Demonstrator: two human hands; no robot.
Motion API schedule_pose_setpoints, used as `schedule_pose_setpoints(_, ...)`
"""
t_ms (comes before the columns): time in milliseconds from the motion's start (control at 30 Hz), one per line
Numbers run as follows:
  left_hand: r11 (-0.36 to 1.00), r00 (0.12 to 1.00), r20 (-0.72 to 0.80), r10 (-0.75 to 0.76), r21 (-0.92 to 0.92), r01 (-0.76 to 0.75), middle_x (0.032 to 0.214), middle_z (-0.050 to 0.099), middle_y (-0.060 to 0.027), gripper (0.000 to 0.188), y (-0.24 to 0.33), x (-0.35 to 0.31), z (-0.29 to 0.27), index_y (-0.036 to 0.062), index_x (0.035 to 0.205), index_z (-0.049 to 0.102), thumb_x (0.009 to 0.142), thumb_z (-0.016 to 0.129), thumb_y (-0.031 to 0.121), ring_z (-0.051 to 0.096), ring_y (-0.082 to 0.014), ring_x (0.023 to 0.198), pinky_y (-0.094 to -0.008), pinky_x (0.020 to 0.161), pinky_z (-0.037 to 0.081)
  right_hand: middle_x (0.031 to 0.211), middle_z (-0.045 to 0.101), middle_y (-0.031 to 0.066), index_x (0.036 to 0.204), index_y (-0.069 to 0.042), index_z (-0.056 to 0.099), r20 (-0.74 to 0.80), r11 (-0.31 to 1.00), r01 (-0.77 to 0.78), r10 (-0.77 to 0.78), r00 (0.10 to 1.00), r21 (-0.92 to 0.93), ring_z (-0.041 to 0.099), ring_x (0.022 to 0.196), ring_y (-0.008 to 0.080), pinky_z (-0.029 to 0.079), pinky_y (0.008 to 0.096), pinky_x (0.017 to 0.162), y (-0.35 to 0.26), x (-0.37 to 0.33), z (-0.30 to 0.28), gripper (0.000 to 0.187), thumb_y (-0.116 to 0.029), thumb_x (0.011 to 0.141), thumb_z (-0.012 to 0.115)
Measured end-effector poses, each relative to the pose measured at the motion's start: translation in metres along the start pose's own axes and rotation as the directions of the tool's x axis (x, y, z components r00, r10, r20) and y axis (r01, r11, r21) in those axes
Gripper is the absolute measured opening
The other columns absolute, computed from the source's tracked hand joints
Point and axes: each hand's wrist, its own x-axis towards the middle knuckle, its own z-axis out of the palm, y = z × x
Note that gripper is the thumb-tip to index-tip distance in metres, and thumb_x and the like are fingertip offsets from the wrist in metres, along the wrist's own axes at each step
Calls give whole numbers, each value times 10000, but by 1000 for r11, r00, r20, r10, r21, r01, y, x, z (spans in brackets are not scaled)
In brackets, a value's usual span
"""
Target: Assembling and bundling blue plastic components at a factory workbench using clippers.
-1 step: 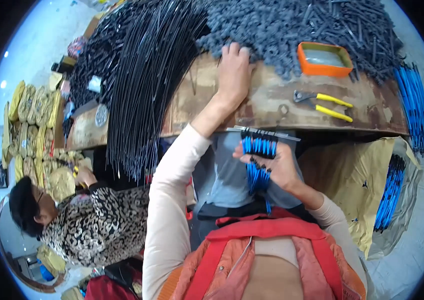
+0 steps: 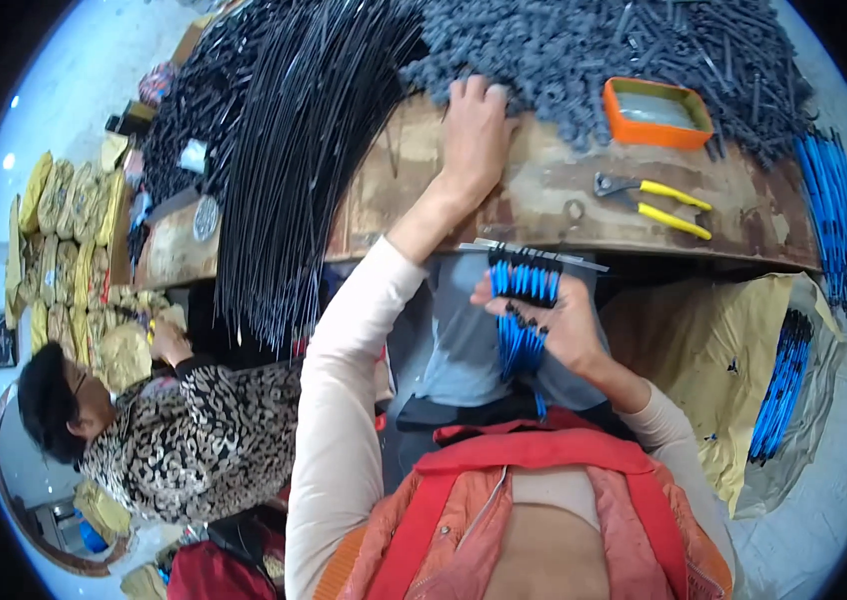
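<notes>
My left hand (image 2: 477, 135) rests at the near edge of a heap of small dark grey plastic parts (image 2: 534, 60). Its fingers are bent down against the parts, and their tips are hidden. In front of my lap, my right hand (image 2: 574, 325) is closed round a bundle of thin blue sticks with black ends (image 2: 524, 283). The bundle's lower part hangs below my palm. A few thin pale rods (image 2: 554, 257) stick out crosswise at its top, close to the table edge.
Long black rods (image 2: 294, 170) drape over the wooden table (image 2: 544, 215). Yellow-handled pliers (image 2: 674, 205) and an orange tray (image 2: 659, 130) lie to the right. More blue sticks stand in a yellowish sack (image 2: 689, 350) and by the table (image 2: 832, 220). A co-worker (image 2: 184, 430) sits at left.
The whole view has shifted slightly. The bundle in my right hand has tilted a little, and the pale rods at its top slant more. My left hand stays at the heap.
</notes>
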Motion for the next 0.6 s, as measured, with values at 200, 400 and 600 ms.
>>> schedule_pose_setpoints(200,679,895,168,-412,-598,425,969,691,-130,260,4,-38,-58,-25,1011,603,824,741,91,670,-192,891,-268,784,524,1062,678,161,1160,60,612,-9,977,-24,26,1000,212,671,1015,297,547,359,884,9,6,-3,343,62,822,670)
schedule_pose_setpoints(400,71,705,516,-486,-781,621,1005,663,-107,295,24,-117,-116,-22,1119,571,865,695,60,662,-174,935,-285,824,535,1021,688,141,1176,51,604,48,999,10,-8,999,-37,685,969,271,555,372,873,10,6,-6,366,-22,832,705)
schedule_pose_setpoints(600,-29,716,429,-551,-867,497,1028,608,-109,305,35,-129,-122,-13,1203,514,922,619,43,655,-197,929,-303,761,582,1037,678,138,1188,50,593,48,988,20,-13,999,-152,686,957,253,562,373,881,11,14,-2,376,-89,858,710)
